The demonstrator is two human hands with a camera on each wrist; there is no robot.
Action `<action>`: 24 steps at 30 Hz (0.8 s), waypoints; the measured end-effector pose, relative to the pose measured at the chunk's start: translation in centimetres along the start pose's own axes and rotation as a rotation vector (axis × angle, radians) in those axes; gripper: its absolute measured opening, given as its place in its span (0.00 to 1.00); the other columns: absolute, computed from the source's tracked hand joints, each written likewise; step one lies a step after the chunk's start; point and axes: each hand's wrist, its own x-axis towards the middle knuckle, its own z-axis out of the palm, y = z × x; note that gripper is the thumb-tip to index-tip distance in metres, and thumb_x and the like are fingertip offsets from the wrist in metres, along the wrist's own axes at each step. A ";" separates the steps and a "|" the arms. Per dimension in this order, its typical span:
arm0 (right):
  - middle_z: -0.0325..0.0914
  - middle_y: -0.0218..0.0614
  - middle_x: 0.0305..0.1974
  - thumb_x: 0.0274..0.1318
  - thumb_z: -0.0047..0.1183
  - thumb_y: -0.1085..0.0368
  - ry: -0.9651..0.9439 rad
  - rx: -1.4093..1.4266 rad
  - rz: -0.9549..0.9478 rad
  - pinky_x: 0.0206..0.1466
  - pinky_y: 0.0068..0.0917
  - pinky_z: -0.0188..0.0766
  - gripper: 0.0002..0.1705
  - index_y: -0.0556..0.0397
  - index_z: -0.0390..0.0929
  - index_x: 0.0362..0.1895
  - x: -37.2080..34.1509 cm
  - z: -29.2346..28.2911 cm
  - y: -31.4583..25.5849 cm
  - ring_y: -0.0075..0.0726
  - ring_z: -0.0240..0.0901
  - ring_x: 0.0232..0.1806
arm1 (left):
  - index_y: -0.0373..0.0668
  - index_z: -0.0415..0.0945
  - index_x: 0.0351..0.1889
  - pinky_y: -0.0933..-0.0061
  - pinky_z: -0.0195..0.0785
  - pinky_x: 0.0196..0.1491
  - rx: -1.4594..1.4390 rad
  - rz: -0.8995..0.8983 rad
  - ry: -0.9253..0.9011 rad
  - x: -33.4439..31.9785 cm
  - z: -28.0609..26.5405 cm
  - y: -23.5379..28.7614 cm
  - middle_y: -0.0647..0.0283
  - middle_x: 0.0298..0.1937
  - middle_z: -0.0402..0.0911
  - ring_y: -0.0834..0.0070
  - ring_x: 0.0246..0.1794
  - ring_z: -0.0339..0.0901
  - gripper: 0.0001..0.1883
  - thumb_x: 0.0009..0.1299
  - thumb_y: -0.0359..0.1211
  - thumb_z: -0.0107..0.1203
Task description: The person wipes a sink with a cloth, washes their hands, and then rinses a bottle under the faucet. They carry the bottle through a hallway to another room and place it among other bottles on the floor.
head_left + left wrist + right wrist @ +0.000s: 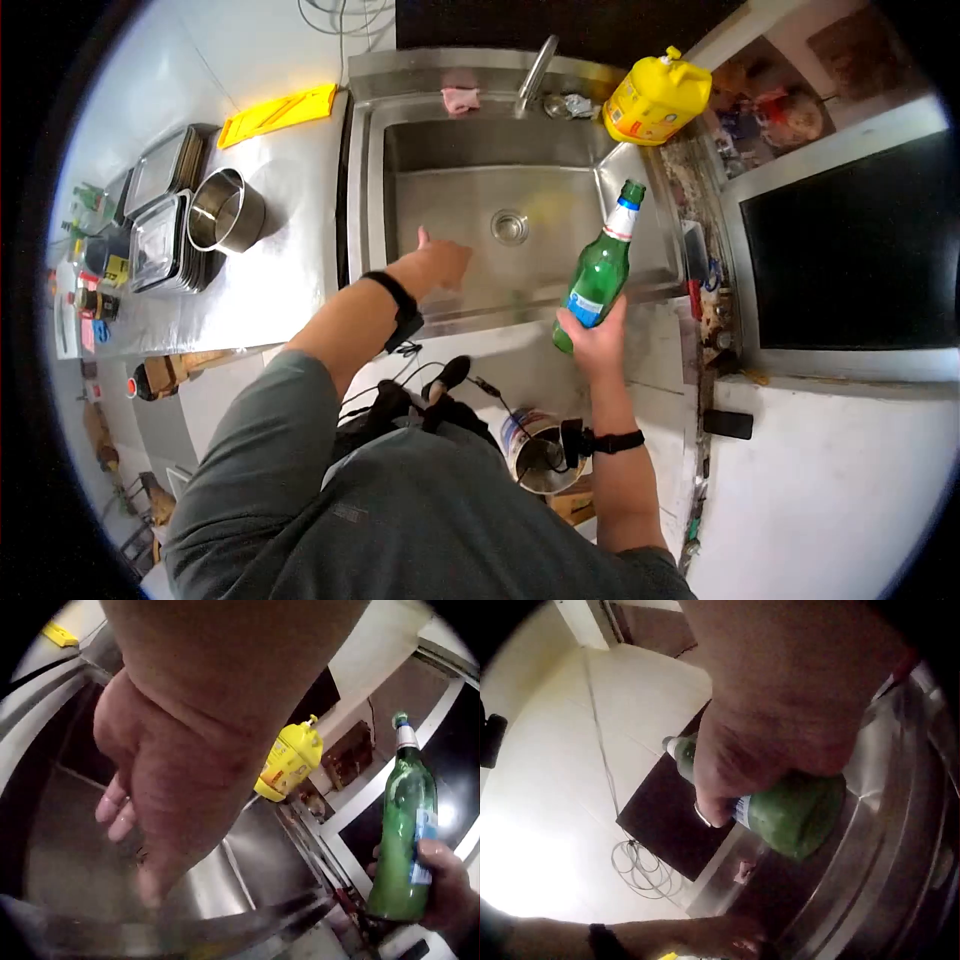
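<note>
In the head view my right hand [600,340] grips a green glass bottle [603,265] low on its body, over the sink's front right corner. The bottle tilts with its neck pointing away from me; it has a blue-and-white label and a white-and-blue neck band. In the left wrist view its neck points up and the thumb lies across the label. My left hand [442,262] hangs over the left part of the steel sink [450,195], holding nothing, its fingers [112,806] pointing loosely down. A round drain [509,227] lies in the basin floor to its right.
A faucet [538,72] and a pink cloth [461,98] are on the back rim. A yellow jug [658,98] stands at the back right corner. On the left counter are a steel pot [227,211], stacked trays [165,240] and a yellow rack [277,115]. A bucket [540,455] stands below.
</note>
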 end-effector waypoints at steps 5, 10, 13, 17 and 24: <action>0.70 0.38 0.46 0.38 0.67 0.69 0.109 -0.167 -0.030 0.50 0.31 0.68 0.42 0.58 0.58 0.59 -2.0 -0.6 -1.9 0.34 0.70 0.45 | 0.48 0.68 0.59 0.48 0.57 0.60 -0.253 -0.084 0.070 -1.3 1.3 -1.4 0.56 0.56 0.74 0.57 0.61 0.68 0.26 0.61 0.40 0.55; 0.70 0.39 0.47 0.38 0.67 0.68 0.156 -0.155 -0.136 0.50 0.32 0.68 0.41 0.58 0.59 0.58 -3.6 -0.3 -2.6 0.33 0.69 0.46 | 0.46 0.75 0.50 0.50 0.61 0.57 -0.390 0.004 0.414 -3.2 5.2 -3.6 0.54 0.48 0.79 0.56 0.54 0.73 0.22 0.58 0.44 0.56; 0.70 0.38 0.47 0.38 0.67 0.68 0.179 -0.206 -0.146 0.50 0.31 0.67 0.41 0.58 0.59 0.58 -4.8 0.2 -4.9 0.33 0.69 0.46 | 0.46 0.77 0.48 0.53 0.62 0.57 -0.529 -0.014 0.345 -6.1 3.5 -3.0 0.51 0.46 0.79 0.55 0.51 0.75 0.23 0.57 0.47 0.57; 0.70 0.38 0.48 0.38 0.68 0.69 0.171 -0.173 -0.168 0.51 0.30 0.67 0.40 0.56 0.60 0.57 -4.7 0.7 -6.2 0.33 0.69 0.47 | 0.46 0.77 0.50 0.62 0.67 0.54 -0.700 -0.060 0.274 -12.6 1.9 -2.5 0.47 0.47 0.79 0.54 0.48 0.76 0.25 0.58 0.48 0.57; 0.69 0.37 0.48 0.38 0.68 0.71 0.094 -0.117 -0.351 0.52 0.31 0.67 0.39 0.57 0.60 0.55 -1.1 0.6 -6.5 0.32 0.68 0.48 | 0.33 0.74 0.51 0.68 0.71 0.44 -0.827 -0.060 0.492 -19.2 4.9 -5.9 0.46 0.41 0.81 0.60 0.40 0.80 0.26 0.61 0.42 0.58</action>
